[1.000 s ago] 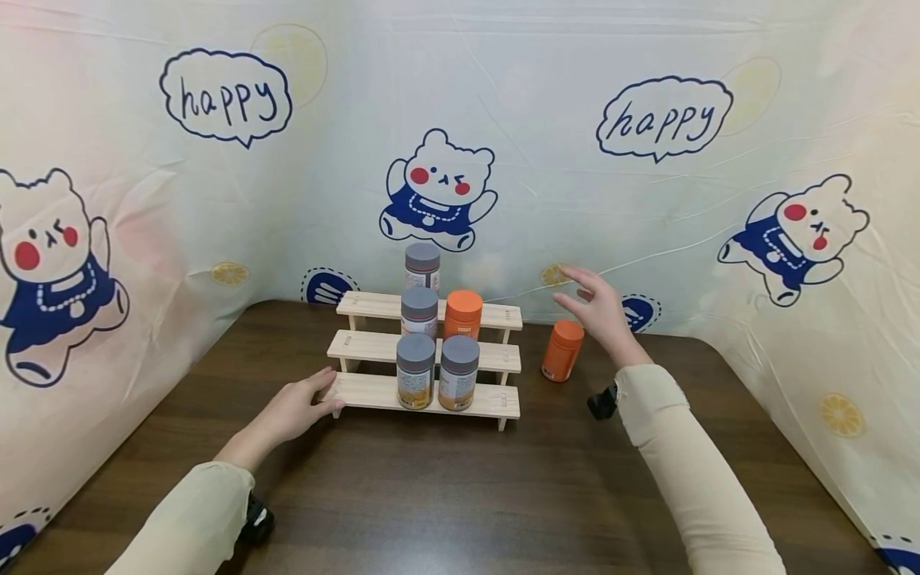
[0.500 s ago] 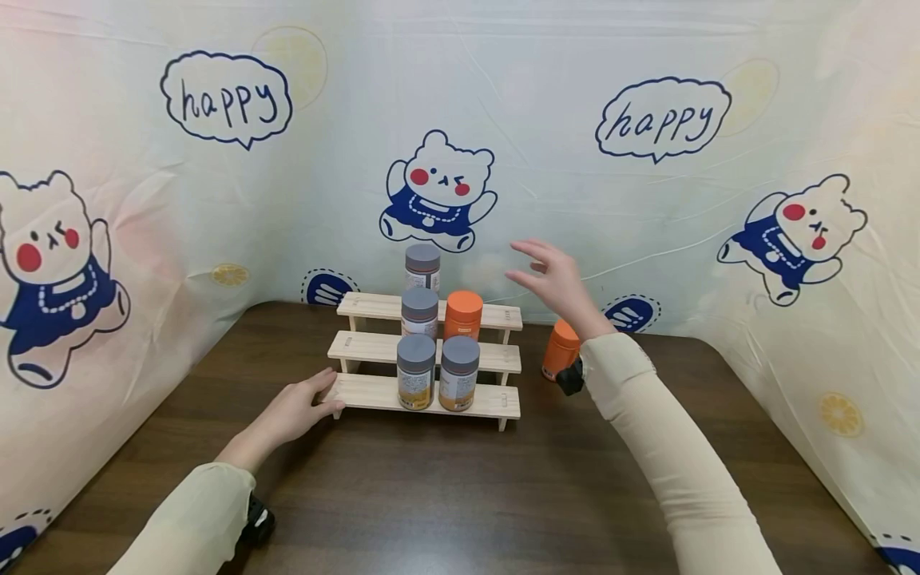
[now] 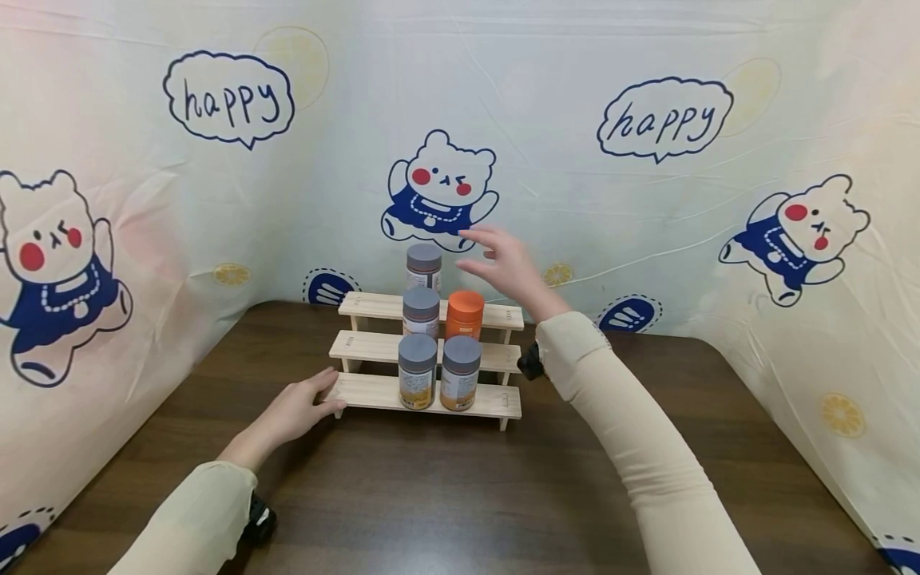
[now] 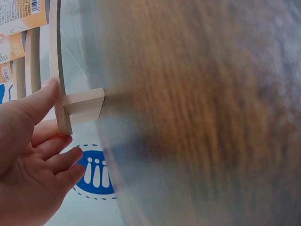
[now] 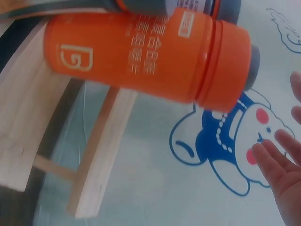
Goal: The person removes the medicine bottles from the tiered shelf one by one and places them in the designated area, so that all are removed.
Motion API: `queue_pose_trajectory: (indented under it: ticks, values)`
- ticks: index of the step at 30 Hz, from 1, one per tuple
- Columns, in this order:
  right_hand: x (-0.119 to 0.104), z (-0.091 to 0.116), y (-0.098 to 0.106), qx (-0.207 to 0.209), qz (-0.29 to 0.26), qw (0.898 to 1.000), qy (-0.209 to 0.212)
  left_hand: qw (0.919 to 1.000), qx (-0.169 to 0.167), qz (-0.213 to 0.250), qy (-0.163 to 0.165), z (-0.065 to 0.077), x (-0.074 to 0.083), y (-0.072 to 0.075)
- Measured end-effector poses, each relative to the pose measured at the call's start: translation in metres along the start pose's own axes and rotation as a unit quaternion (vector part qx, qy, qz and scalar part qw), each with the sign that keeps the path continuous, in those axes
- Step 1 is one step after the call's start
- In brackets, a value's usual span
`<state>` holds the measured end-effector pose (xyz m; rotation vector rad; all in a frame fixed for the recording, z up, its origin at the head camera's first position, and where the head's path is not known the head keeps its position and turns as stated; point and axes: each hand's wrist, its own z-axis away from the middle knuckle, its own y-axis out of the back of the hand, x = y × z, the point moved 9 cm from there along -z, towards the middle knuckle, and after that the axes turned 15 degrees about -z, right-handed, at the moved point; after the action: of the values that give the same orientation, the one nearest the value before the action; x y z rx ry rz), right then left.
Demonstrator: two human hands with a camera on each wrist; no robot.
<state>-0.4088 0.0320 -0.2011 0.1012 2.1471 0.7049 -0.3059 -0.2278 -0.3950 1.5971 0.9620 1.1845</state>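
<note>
A three-step wooden display rack (image 3: 366, 389) stands on the table. My left hand (image 3: 291, 411) holds the left end of its lowest step, thumb and fingers on either side of the plank end in the left wrist view. My right hand (image 3: 506, 267) hovers with parted fingers just right of the grey-capped bottle (image 3: 424, 265) on the top step, apart from it. Another grey-capped bottle (image 3: 420, 307) and an orange bottle (image 3: 465, 310) share the middle step. Two grey-capped supplement bottles, a left one (image 3: 417, 371) and a right one (image 3: 460, 374), stand on the bottom step.
The dark wooden table (image 3: 402, 495) extends in front of the rack. A printed cloth (image 3: 546, 184) with cartoon bears hangs behind and at both sides. My right sleeve (image 3: 632, 431) crosses the table's right part and blocks sight of what lies behind it.
My right hand has moved left, from above the loose orange bottle on the table to beside the top-step bottle. The right arm now hides that loose bottle. My left hand has stayed put.
</note>
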Motion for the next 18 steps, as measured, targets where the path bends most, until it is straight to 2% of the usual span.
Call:
queue_pose_trajectory:
  ticks: [6, 18]
  values:
    - [0.002, -0.012, -0.023, -0.023, 0.007, 1.000, -0.020, 1.0000, 0.002, -0.003, -0.002, 0.000, 0.000, 0.001]
    - [-0.001, -0.027, -0.053, -0.053, 0.026, 0.998, -0.019, 0.9999, 0.006, -0.005, -0.009, -0.001, -0.001, 0.000]
